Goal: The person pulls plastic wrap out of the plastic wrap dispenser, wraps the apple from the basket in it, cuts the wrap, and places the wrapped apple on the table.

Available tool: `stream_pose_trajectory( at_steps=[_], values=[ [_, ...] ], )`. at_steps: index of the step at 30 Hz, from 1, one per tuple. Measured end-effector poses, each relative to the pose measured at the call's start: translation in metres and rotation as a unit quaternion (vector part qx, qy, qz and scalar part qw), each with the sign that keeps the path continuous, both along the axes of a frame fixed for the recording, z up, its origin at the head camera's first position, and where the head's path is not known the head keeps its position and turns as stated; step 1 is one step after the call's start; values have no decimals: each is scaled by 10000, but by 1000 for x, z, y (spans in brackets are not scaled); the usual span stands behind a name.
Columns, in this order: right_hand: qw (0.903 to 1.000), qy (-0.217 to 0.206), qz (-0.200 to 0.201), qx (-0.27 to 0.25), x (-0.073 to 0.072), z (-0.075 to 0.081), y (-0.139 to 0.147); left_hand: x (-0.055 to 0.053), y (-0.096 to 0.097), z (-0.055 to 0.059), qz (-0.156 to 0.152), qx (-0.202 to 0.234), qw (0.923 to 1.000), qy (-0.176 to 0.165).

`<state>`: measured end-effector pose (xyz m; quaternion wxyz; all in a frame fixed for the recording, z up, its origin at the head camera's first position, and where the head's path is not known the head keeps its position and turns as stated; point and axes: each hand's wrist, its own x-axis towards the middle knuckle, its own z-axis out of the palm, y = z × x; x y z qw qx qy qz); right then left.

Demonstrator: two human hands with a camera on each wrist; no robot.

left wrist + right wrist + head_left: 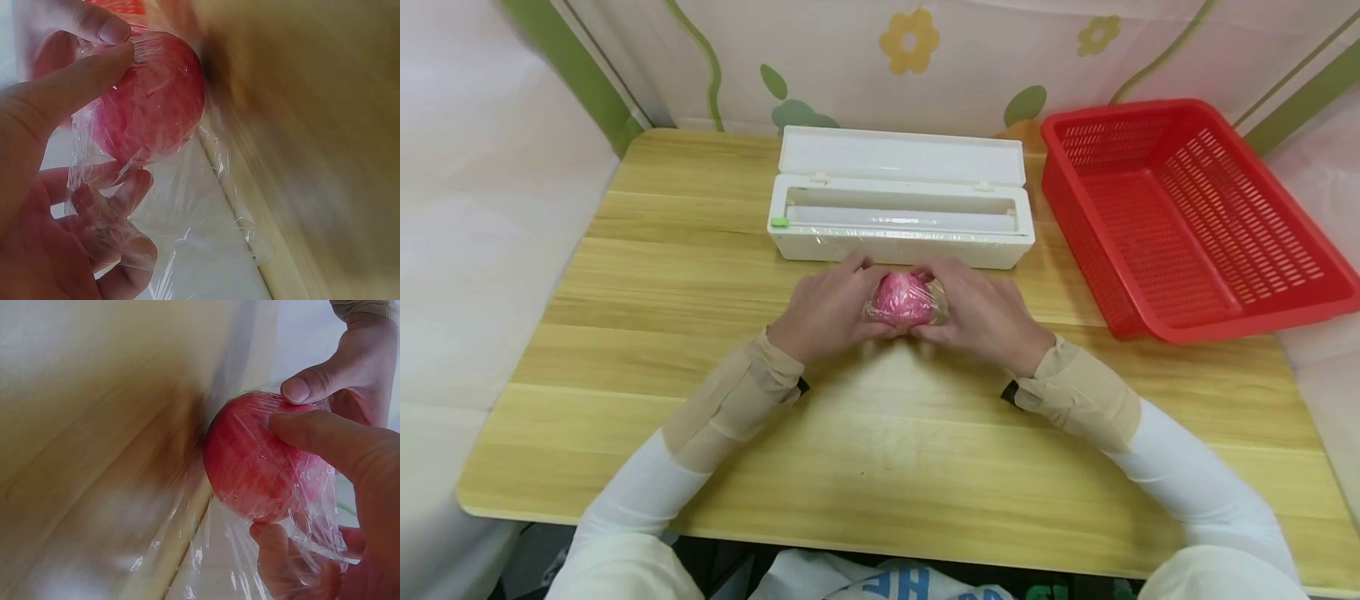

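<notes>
A round pinkish-red apple (902, 298) in clear cling film sits between both hands at the middle of the table. My left hand (838, 308) grips it from the left and my right hand (981, 312) from the right. Both thumbs press the near side of the film, close together. In the left wrist view, loose crinkled cling film (100, 234) hangs over the curled fingers below the apple (162, 100). The right wrist view shows stretched film folds trailing below the apple (244, 462) across the other fingers. The fruit's far side is hidden.
Just behind the hands stands a white cling film dispenser (902, 247), its lid (902, 156) raised and a film roll (902, 218) inside. A red plastic basket (1078, 237) stands at the right. The wooden table (880, 483) meets a patterned curtain (850, 50) at the back.
</notes>
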<state>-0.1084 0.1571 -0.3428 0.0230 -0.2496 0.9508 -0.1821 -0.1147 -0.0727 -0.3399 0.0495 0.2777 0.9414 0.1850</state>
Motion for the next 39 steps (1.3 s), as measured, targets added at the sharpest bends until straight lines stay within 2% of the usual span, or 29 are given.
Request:
stream_pose_trajectory(
  at_steps=[6, 11, 16, 21, 25, 28, 31, 35, 37, 39],
  values=[
    [9997, -212, -104, 9, -6, -1, 2, -9, 0, 3, 14, -46, 9994, -345],
    [9989, -428, -47, -164, -15, -2, 5, -18, -1, 3, -69, 105, 9980, -614],
    [9985, -481, 41, -246, -22, -1, 7, -27, -2, 1, -342, 526, 9957, -675],
    [9991, -424, 19, -36, -27, 1, 5, -36, -3, -3, -675, 902, 9917, -613],
    [9993, -362, 11, 34, -31, 3, 5, -42, -4, -4, -758, 1060, 9896, -611],
    [9991, -428, -41, -3, -34, 4, 5, -44, -3, -4, -610, 1149, 9887, -747],
    [9990, -428, -100, -34, -36, 4, 5, -45, -4, -4, -276, 1114, 9897, -856],
    [9990, -425, -172, 2, -39, 5, 4, -41, -5, -1, 167, 856, 9927, -834],
    [9986, -471, -253, 20, -39, 5, 3, -37, -5, 2, 354, 645, 9951, -658],
    [9982, -506, -331, 6, -39, 5, 3, -32, -6, 6, 471, 437, 9974, -327]
  ],
)
